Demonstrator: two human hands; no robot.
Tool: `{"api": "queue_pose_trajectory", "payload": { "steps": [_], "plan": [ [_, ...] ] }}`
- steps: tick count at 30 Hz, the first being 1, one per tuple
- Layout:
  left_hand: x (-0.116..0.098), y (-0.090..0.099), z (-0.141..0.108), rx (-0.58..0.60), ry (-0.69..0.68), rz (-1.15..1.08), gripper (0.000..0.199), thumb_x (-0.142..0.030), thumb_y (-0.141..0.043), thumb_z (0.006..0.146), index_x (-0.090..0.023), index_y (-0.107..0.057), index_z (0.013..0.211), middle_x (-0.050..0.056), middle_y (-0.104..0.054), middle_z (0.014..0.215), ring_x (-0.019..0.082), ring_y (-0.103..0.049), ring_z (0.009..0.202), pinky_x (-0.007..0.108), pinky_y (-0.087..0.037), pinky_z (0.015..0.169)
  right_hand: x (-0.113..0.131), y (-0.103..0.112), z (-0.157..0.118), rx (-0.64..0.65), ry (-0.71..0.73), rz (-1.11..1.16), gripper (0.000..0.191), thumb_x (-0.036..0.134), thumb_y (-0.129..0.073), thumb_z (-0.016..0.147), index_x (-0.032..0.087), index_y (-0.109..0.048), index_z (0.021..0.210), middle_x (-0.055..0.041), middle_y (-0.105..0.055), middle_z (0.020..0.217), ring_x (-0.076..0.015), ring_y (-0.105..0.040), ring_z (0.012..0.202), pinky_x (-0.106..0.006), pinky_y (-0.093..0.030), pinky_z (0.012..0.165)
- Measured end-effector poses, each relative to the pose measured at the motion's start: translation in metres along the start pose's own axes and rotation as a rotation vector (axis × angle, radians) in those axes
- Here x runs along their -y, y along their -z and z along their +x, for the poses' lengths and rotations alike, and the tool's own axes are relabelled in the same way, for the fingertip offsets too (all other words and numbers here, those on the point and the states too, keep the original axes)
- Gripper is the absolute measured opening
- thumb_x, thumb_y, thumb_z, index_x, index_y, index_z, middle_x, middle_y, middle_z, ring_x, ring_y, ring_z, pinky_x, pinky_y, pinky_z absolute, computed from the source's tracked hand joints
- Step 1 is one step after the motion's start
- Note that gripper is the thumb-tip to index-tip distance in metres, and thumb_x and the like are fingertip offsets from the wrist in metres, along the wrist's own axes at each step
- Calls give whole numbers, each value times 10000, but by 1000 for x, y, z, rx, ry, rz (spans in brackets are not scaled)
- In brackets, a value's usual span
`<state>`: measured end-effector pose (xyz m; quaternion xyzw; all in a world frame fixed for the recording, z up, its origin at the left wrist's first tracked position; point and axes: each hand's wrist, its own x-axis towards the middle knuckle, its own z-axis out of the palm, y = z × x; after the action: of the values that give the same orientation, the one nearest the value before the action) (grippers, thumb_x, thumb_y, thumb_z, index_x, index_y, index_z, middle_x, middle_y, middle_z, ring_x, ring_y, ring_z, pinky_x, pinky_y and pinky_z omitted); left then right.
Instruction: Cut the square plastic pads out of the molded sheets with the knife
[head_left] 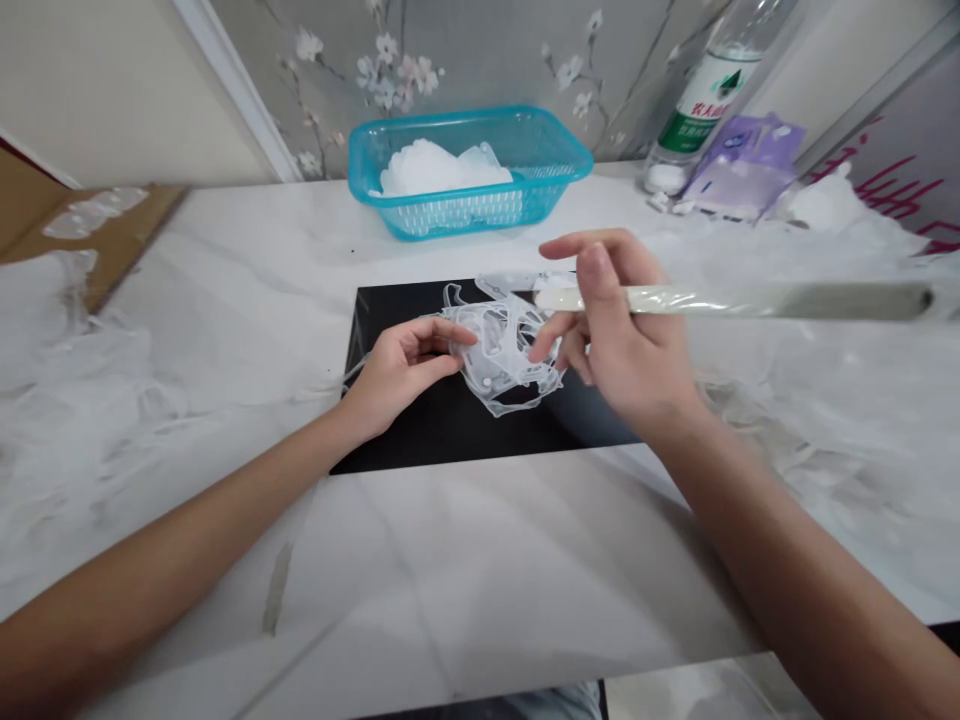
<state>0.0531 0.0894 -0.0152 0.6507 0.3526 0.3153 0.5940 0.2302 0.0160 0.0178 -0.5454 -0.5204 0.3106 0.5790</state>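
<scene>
A loose tangle of translucent white plastic strips (510, 350) lies on a black rectangular mat (420, 435). From the left, my left hand (397, 375) pinches the edge of the tangle between thumb and fingers. My right hand (630, 340) holds a long pale stick (780, 300), apparently wrapped in shiny clear film, between thumb and fingers. The stick lies nearly level and reaches out to the right. The lower fingers of that hand are at the right side of the tangle. What is at the stick's left tip cannot be made out.
Behind the mat stands a blue plastic basket (555, 175) holding white pieces (435, 170). A water bottle (697, 110) and a purple packet (746, 165) stand at the back right. Heaps of translucent plastic (840, 400) cover both sides of the marbled table (420, 580). Cardboard (135, 240) lies far left.
</scene>
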Motion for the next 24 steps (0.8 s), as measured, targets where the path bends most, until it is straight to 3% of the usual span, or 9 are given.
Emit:
{"api": "queue_pose_trajectory", "payload": {
  "steps": [4,8,12,16,24],
  "plan": [
    [1,2,0,13,3,-29,149,-228,-727,694,-177,-700,831,4,-680,858,98,-598,730,214,-494,695,-5,-6,-4,82,7,-179,378,492,-318,935,210,-571,954,16,-611,580,-70,-441,352,-218,-322,399],
    [2,3,1,72,8,-64,168,-214,-752,683,-180,-686,834,-8,-683,850,102,-627,767,222,-514,750,-11,-15,-10,136,195,-554,316,400,-401,923,184,-611,829,-2,-604,589,-92,-491,473,-218,-337,490],
    [2,5,1,129,-6,-107,219,-158,-725,711,-192,-678,922,-6,-699,867,105,-654,808,197,-526,742,-20,-19,-14,113,324,-817,290,421,-488,871,199,-675,848,-5,-605,596,-103,-491,487,-220,-275,477],
    [2,4,1,142,-6,-121,198,-124,-702,723,-174,-666,910,-9,-697,809,98,-659,770,179,-530,705,-26,-18,-15,76,380,-903,277,439,-535,839,216,-700,839,-1,-652,639,-107,-529,506,-220,-255,473],
    [1,3,0,167,-13,-119,204,-130,-701,727,-164,-594,897,-19,-669,761,98,-656,731,193,-527,686,-22,-20,-17,134,419,-982,237,292,-491,839,193,-701,789,-1,-674,618,-106,-531,479,-226,-204,451]
  ]
}}
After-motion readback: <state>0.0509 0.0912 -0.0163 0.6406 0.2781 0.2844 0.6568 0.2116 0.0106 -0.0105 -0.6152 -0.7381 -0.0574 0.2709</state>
